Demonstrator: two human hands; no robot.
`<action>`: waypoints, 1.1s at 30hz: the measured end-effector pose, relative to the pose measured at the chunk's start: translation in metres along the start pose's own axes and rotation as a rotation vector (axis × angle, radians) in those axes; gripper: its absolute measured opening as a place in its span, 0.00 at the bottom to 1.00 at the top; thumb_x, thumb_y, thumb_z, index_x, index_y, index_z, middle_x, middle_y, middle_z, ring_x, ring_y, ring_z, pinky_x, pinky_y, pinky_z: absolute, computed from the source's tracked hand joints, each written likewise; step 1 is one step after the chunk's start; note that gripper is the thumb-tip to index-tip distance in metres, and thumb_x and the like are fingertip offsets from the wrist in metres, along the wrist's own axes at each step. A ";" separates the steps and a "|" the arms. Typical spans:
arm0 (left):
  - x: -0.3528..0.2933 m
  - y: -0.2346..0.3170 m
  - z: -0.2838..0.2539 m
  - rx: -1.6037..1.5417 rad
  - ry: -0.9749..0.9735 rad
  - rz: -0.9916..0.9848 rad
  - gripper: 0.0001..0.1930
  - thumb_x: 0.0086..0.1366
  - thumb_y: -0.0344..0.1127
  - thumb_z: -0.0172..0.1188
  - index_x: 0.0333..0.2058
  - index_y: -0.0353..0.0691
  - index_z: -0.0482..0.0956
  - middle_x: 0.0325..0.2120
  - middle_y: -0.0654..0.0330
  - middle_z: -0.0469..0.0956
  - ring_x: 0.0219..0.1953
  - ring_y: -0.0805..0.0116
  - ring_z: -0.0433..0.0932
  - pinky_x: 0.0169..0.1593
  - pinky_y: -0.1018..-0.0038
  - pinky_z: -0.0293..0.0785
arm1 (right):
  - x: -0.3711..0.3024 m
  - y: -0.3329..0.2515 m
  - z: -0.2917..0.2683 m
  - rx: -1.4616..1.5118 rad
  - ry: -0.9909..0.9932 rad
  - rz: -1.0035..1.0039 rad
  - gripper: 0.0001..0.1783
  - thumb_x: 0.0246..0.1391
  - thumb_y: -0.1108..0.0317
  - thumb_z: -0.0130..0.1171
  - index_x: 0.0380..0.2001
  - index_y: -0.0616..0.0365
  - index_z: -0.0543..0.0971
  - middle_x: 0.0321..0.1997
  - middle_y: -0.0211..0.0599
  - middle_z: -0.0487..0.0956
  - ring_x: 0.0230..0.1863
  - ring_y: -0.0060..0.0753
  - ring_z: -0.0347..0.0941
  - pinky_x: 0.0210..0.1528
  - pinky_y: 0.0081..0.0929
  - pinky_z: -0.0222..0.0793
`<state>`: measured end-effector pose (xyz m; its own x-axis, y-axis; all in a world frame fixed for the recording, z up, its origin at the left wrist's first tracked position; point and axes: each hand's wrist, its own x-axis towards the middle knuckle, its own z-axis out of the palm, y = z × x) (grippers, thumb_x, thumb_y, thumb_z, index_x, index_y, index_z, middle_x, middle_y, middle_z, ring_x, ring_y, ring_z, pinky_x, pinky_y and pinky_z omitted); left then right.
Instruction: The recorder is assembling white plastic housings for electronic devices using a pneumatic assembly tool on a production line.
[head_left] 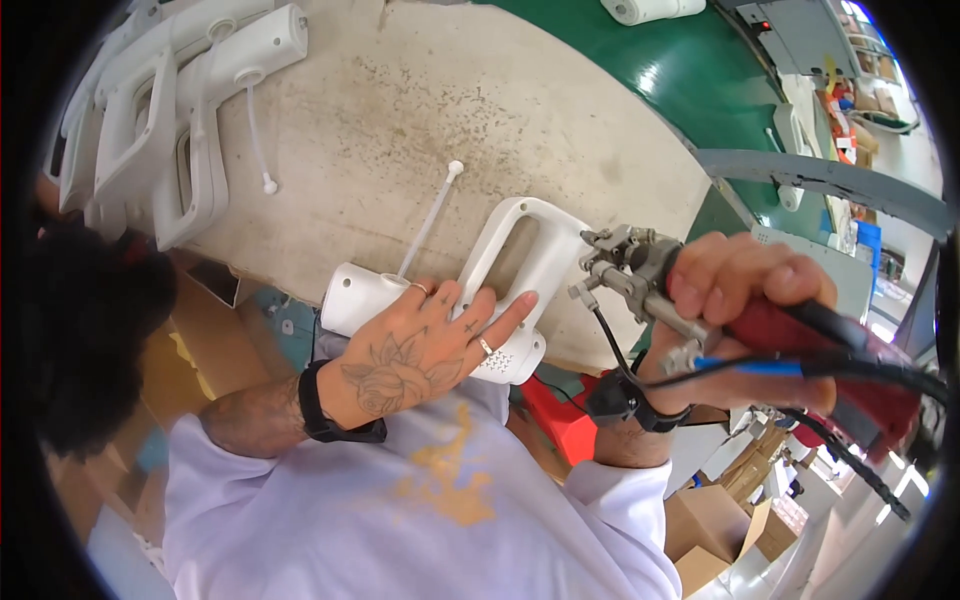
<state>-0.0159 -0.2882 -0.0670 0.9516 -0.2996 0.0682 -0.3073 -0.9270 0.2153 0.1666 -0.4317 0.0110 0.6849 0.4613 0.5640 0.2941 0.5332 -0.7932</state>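
Note:
A white gun-shaped plastic housing [555,250] with a loop handle lies on the pale worktable [380,120], close to its near edge. My left hand [415,345] lies across the barrel with fingers spread, holding it against the table and covering its middle. A thin white tube [427,222] with a ball end sticks out from the barrel, pointing away from me. To the right, my right hand [745,285] is wrapped around a red powered screwdriver [770,325] with a metal nose and black hoses. The nose hangs beside the loop handle; its tip's contact with the housing cannot be made out.
Several more white housings [205,80] are piled at the far left. A green surface [600,50] with other white parts runs behind the table. A grey metal bar [830,180] crosses at right. A person's dark hair [100,320] shows at left; an open cardboard box [710,525] stands lower right.

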 end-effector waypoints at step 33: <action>-0.009 -0.001 0.013 -0.010 0.145 -0.013 0.30 0.60 0.37 0.53 0.64 0.46 0.69 0.44 0.61 0.74 0.38 0.65 0.73 0.44 0.70 0.73 | 0.017 0.018 0.052 0.035 -0.089 0.106 0.39 0.52 0.37 0.65 0.45 0.64 0.69 0.23 0.43 0.72 0.21 0.38 0.70 0.25 0.34 0.69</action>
<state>-0.0245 -0.2871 -0.0805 0.9461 -0.2508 0.2049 -0.2952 -0.9281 0.2269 0.1489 -0.3773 0.0178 0.6486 0.5766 0.4968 0.1986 0.5019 -0.8418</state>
